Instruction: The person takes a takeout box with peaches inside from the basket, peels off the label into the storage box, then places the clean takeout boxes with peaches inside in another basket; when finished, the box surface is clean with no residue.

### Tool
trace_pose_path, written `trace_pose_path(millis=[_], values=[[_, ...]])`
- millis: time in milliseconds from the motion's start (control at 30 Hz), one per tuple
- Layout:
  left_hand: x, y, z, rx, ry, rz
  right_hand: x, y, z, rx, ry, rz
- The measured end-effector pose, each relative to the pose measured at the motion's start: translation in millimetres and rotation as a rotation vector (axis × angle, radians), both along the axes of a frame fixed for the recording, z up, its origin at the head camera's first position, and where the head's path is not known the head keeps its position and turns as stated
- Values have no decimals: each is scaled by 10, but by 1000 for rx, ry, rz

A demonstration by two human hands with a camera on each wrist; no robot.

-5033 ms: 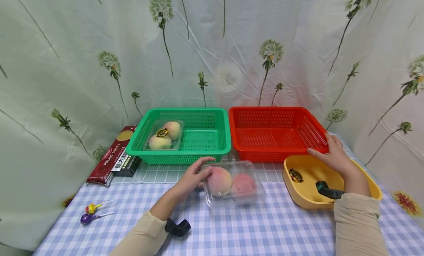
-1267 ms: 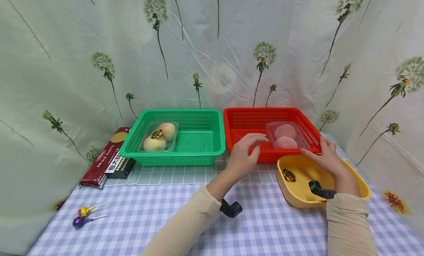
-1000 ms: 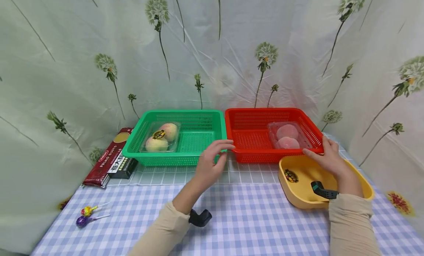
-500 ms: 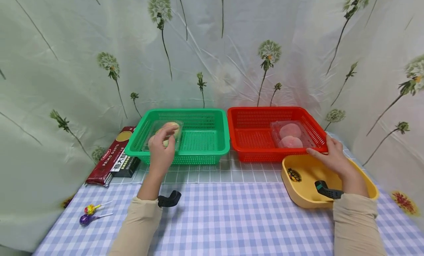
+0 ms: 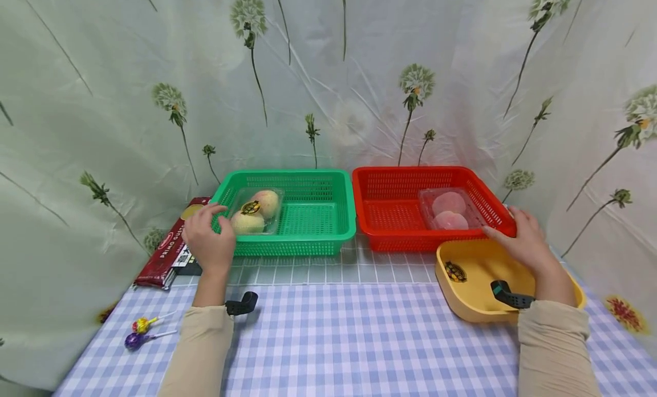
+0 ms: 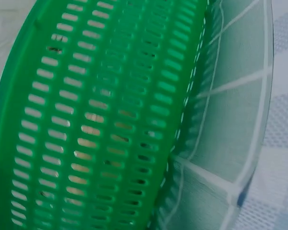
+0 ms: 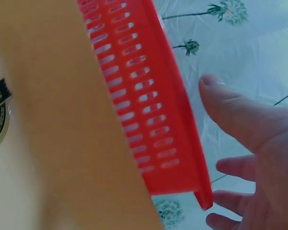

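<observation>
In the head view my left hand is at the left front corner of the green basket, fingers loosely bent, overlapping its rim; the left wrist view shows only the basket's slotted wall. Inside lies a clear pack of pale peaches with a black-gold sticker. My right hand is beside the right front corner of the red basket. In the right wrist view its thumb and fingers are spread, apart from the red rim. A clear pack of pink peaches sits in the red basket.
A yellow tub with a sticker stands under my right forearm. At left lie a dark red spaghetti pack, a black box partly hidden by my left hand, and two lollipops on the checked cloth.
The pink peach pack went from the table into the red basket. My left hand then swept left, past the pale peaches, to the green basket's corner. My right hand has come off the red rim.
</observation>
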State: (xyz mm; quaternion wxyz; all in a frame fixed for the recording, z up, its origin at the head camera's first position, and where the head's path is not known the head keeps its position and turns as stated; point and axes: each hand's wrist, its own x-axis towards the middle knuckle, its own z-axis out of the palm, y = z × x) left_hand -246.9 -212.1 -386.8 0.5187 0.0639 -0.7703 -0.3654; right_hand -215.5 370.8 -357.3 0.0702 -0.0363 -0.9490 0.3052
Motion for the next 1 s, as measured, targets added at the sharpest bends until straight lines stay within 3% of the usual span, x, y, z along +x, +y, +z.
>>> trace_pose_path(millis=[167, 367, 533, 833, 1000], values=[[-19, -86, -61, 156, -54, -17, 21, -97, 102, -37, 41, -30], [-48, -154, -150, 222, -79, -51, 25, -303, 233, -119, 121, -15], [-47, -178, -246, 317, -86, -121, 50, -488, 288, -234, 135, 4], [-51, -131, -302, 509, -65, -158, 72, -1059, 402, -512, 153, 166], [-46, -132, -307, 559, -65, -161, -8, -1548, 456, -534, 161, 285]])
